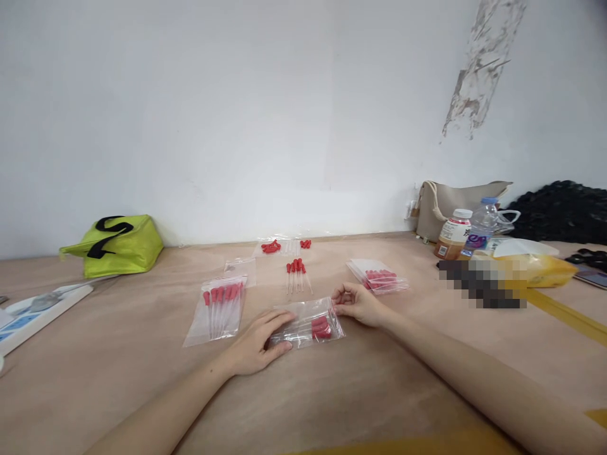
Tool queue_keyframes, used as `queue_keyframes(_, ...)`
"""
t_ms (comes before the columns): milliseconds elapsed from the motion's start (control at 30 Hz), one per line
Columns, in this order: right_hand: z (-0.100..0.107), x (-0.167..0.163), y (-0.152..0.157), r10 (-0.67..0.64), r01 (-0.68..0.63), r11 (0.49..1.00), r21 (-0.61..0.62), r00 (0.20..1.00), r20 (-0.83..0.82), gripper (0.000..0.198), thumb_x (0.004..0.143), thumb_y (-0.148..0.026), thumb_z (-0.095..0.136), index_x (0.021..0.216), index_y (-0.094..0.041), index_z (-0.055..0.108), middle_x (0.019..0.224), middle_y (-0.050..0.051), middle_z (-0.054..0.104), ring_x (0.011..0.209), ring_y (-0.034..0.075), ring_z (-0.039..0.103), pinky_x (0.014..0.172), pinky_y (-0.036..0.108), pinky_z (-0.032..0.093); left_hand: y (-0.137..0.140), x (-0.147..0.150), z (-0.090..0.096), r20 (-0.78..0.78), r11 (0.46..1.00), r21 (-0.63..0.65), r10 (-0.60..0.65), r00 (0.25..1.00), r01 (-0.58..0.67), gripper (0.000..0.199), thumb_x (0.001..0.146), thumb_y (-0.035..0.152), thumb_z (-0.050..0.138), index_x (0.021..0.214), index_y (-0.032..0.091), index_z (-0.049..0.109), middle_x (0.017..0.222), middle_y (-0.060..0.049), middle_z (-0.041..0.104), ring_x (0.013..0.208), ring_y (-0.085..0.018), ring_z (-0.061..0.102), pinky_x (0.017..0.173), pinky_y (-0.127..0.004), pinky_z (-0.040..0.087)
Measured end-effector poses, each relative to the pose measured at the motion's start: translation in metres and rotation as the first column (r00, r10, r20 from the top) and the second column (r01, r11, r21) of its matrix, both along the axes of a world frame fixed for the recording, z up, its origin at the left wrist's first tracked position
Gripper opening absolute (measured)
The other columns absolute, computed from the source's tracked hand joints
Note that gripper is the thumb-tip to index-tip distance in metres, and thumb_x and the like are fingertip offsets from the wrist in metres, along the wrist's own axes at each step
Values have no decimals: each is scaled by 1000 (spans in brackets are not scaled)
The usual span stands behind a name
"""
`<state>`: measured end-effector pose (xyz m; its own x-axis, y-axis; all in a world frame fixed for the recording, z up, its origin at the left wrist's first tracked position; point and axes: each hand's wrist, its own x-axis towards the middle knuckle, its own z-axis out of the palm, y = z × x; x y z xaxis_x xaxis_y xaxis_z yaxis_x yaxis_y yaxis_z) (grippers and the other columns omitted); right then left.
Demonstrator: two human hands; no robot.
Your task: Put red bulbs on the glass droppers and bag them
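Observation:
A clear zip bag lies in front of me, with several red-bulbed droppers inside, bulbs toward the right. My left hand rests over the bag's left end, fingers stretched out and thumb apart on the near side. At the bag's upper right corner, my right hand pinches the edge by the seal. Just beyond the bag, several loose droppers lie side by side, red bulbs away from me. Another filled bag is left of my left hand. Stacked filled bags lie beyond my right hand.
Near the wall, more red-bulbed droppers lie in clear plastic, beside an unfilled-looking bag. A yellow-green bag stands at left, near a white tray-like object. Bottles, a yellow packet and a beige handbag occupy the right.

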<state>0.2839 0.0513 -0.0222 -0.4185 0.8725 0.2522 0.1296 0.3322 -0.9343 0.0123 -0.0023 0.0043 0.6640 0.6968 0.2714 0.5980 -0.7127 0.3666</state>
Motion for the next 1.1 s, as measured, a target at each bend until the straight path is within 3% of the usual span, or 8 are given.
queue_keyframes(167,-3,-21,1,-201,201,979,30,980,-1,24,59,-29,67,69,-17,49,61,-2,54,57,10,53,55,25,46,0,0,0,-1,1000,-6,-3,1000,3,44,84,35,47,126,25,39,125,-6,47,113,-23,43,95,-40,36)
queue_keyframes(333,-2,-24,-9,-155,110,970,-217,967,-203,38,53,-20,69,82,-19,45,79,0,58,73,13,60,66,29,49,1,1,0,2,1000,-5,-14,1000,14,43,84,33,47,126,25,40,123,-6,48,111,-22,45,94,-37,37)
queue_keyframes(533,-3,-30,-7,-307,240,924,-298,929,-204,33,56,-20,68,80,-19,44,72,-2,56,60,12,58,54,27,49,1,0,0,-11,1000,-8,-14,1000,14,43,84,34,47,125,25,39,123,-6,48,111,-22,44,94,-37,37)
queue_keyframes(700,-14,-40,0,-432,408,894,-183,895,-112,20,62,-24,64,74,-17,50,63,-1,56,55,12,55,51,25,47,1,1,1,-22,1000,-13,-15,1000,15,44,84,32,47,126,26,38,124,-5,47,112,-22,44,95,-37,36)
queue_keyframes(867,-10,-38,-4,-275,263,948,-178,960,-46,14,72,-24,52,81,-15,56,74,4,64,64,13,60,59,26,48,0,0,1,-20,1000,-4,-16,1000,16,42,85,33,46,125,25,40,123,-6,47,112,-22,44,94,-38,37)
queue_keyframes(933,-5,-32,-4,-274,277,948,-156,961,43,14,71,-23,51,80,-14,58,71,4,64,60,13,59,56,25,47,0,0,1,-25,1000,-1,-27,999,27,40,85,32,45,124,25,42,124,-6,46,113,-22,43,95,-38,37)
queue_keyframes(1000,-1,-25,-1,-335,343,939,-28,931,144,15,70,-23,52,79,-15,60,69,3,64,59,13,58,55,24,45,0,0,1,-34,999,-3,-32,999,32,39,86,32,45,124,26,43,126,-6,45,114,-22,42,96,-38,36)
queue_keyframes(1100,5,-18,11,-467,434,882,182,853,232,13,68,-22,53,76,-16,61,71,2,64,63,12,57,60,23,44,0,0,1,-32,1000,-8,-31,999,30,39,85,32,45,124,26,43,126,-6,45,114,-22,42,97,-38,35)
